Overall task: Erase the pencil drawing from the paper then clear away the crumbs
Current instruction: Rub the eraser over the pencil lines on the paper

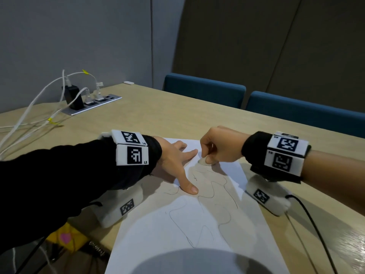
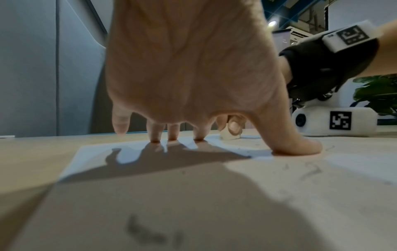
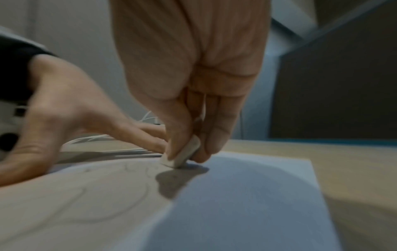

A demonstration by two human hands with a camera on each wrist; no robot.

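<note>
One sheet of white paper [image 1: 197,224] flat on the pale wood worktop [image 1: 177,115], long side running near to far, crossed by one looping pencil drawing [image 1: 213,194]. One small white eraser [image 3: 182,154] standing tilted on the far part of the sheet, pinched between thumb and fingertips of the right hand [image 1: 221,147]; that grip closed tight round the eraser, lower edge touching the paper. Left hand [image 1: 173,161] spread flat, fingers straight, thumb and fingertips pressing the sheet's far left part, just beside the eraser. Crumbs too small to tell. Two wrist bands with black-and-white square markers, one per arm. Far left on the worktop, one silver socket strip [image 1: 92,104] with one black plug and several white cables [image 1: 29,115]. Beyond the far edge, two blue chair backs [image 1: 205,89], then grey panelled walls.
</note>
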